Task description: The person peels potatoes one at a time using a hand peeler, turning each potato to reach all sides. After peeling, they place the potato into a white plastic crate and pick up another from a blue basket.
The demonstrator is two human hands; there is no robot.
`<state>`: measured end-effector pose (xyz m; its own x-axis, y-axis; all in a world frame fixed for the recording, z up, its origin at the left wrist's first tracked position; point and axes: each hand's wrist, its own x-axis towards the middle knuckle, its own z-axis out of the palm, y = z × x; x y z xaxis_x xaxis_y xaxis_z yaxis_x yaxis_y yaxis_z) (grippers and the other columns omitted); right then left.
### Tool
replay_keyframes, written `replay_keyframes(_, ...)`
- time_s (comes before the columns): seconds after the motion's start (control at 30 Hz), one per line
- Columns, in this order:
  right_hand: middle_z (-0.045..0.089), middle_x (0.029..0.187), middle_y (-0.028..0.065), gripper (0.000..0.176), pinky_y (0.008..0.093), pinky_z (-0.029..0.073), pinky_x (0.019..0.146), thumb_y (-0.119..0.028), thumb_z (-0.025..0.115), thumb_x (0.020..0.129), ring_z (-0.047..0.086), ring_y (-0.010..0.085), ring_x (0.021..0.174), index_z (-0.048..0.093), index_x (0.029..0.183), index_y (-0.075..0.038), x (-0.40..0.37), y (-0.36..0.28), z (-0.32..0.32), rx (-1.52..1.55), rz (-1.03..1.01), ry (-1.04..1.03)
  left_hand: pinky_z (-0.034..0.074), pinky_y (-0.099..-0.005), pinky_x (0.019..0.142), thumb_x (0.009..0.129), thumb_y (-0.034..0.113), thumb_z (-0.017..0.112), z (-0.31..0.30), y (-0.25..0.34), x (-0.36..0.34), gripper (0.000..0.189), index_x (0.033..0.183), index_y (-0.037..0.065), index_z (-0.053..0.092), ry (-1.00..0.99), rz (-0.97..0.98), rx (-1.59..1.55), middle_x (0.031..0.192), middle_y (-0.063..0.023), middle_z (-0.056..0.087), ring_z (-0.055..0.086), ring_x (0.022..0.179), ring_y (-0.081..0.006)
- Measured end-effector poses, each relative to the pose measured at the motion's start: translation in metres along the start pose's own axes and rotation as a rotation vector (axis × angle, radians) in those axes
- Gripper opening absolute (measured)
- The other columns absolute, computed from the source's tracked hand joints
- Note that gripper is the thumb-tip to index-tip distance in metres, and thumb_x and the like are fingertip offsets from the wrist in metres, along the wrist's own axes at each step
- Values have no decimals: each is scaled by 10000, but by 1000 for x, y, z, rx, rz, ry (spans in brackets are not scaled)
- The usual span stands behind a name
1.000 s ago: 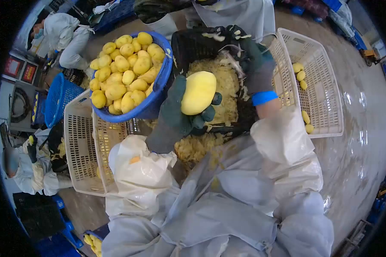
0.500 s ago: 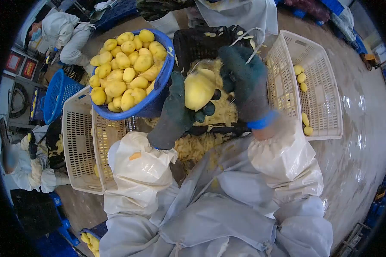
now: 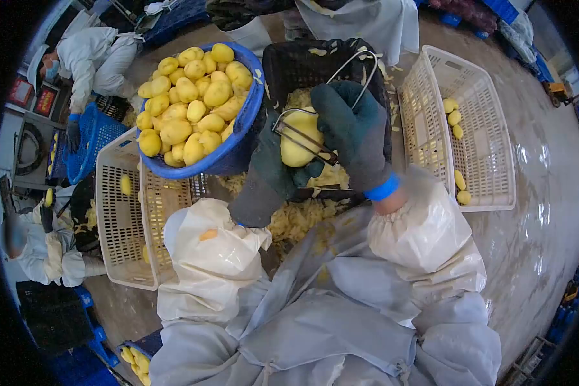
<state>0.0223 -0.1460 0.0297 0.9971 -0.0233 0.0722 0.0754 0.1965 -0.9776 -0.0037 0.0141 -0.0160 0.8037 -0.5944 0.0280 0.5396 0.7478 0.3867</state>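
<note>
My left hand (image 3: 269,172), in a dark green and grey glove, is wrapped round a peeled yellow potato (image 3: 294,153). My right hand (image 3: 354,119), gloved the same way, grips a wire-framed peeler (image 3: 330,157). The peeler's blade end lies across the potato, and its wire handle loop sticks up beyond my fingers. Both hands are above a black crate (image 3: 283,58) holding pale peelings (image 3: 331,177). Just left of my left hand stands a blue basket (image 3: 256,96) heaped with yellow potatoes (image 3: 186,90).
A white crate (image 3: 479,77) with several potatoes stands at right, another white crate (image 3: 119,257) at left. Two co-workers are on the left; one gloved hand (image 3: 73,136) touches a blue basket (image 3: 87,164). Another person's apron (image 3: 367,26) shows at the top. The floor looks wet.
My right hand has come left and down, bringing the peeler onto the potato. The upper-left co-worker's arm now reaches down to the blue basket. A potato now shows at the left white crate.
</note>
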Motion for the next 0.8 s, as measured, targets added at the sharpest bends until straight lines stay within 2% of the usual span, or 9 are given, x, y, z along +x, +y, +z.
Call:
replay_keyframes(0.03, 535, 635, -34, 184, 210, 321, 443, -233, 701, 837, 447, 43, 500, 644, 870, -60, 8, 2, -6, 0, -2, -1, 543, -268, 753, 834, 267, 740, 2, -1, 1, 531, 1225, 20, 479, -2, 2, 1, 1017, -161, 629, 650, 867, -226)
replay_keyframes(0.1, 604, 665, 2, 183, 253, 414, 549, -190, 703, 837, 524, 78, 608, 672, 815, -11, 28, 18, -21, 1, -34, 96, 487, -251, 607, 865, 375, 632, 11, -6, 3, 510, 1218, 34, 495, 122, 20, 107, 981, -167, 643, 627, 740, -207)
replay_keyframes(0.23, 582, 662, -33, 164, 230, 358, 498, -209, 707, 845, 487, 54, 560, 685, 839, -46, 63, 10, -55, 205, -45, 305, 373, -216, 314, 927, 591, 416, 36, -7, 5, 609, 1206, 61, 527, 366, 49, 331, 909, -178, 672, 583, 485, -167)
replay_keyframes(0.4, 515, 618, -28, 213, 216, 303, 465, -258, 663, 853, 424, 50, 491, 640, 867, -47, 0, -18, -2, -6, 29, 83, 363, -209, 325, 962, 523, 406, 35, -5, 5, 542, 1246, 76, 518, 558, 80, 312, 923, -224, 659, 510, 430, -154)
replay_keyframes(0.5, 572, 649, -28, 180, 235, 375, 489, -215, 704, 849, 478, 40, 545, 668, 847, -38, 36, 15, -30, 69, -109, 119, 385, -205, 342, 955, 530, 417, 29, -2, 1, 554, 1236, 65, 526, 448, 57, 293, 912, -226, 658, 517, 434, -154)
replay_keyframes(0.53, 568, 641, -19, 193, 234, 374, 460, -229, 711, 840, 475, 49, 509, 666, 856, -42, 66, 41, -45, 5, -234, 291, 422, -213, 360, 944, 532, 441, 33, -2, 2, 561, 1224, 52, 520, 423, 68, 243, 944, -209, 653, 576, 507, -176)
replay_keyframes(0.63, 548, 630, -26, 237, 201, 289, 439, -287, 694, 836, 436, 45, 489, 657, 809, -54, 52, 5, -43, 146, -43, 240, 502, -240, 448, 928, 477, 524, 21, 8, 1, 525, 1221, 42, 507, 204, 19, 201, 1001, -164, 643, 653, 671, -196)
replay_keyframes(0.7, 539, 624, -24, 231, 202, 284, 435, -285, 680, 846, 422, 46, 481, 645, 803, -61, 37, -12, -28, 127, 20, 255, 522, -252, 500, 890, 378, 616, 25, 5, 2, 497, 1242, 48, 497, 354, 35, 394, 996, -138, 644, 651, 707, -187)
replay_keyframes(0.8, 571, 637, -3, 208, 225, 366, 452, -242, 718, 831, 486, 67, 500, 676, 881, -45, 30, -12, -30, 158, 26, 37, 508, -249, 510, 821, 282, 689, 29, 2, 1, 540, 1263, 46, 488, 401, 14, 732, 974, -104, 645, 643, 697, -158)
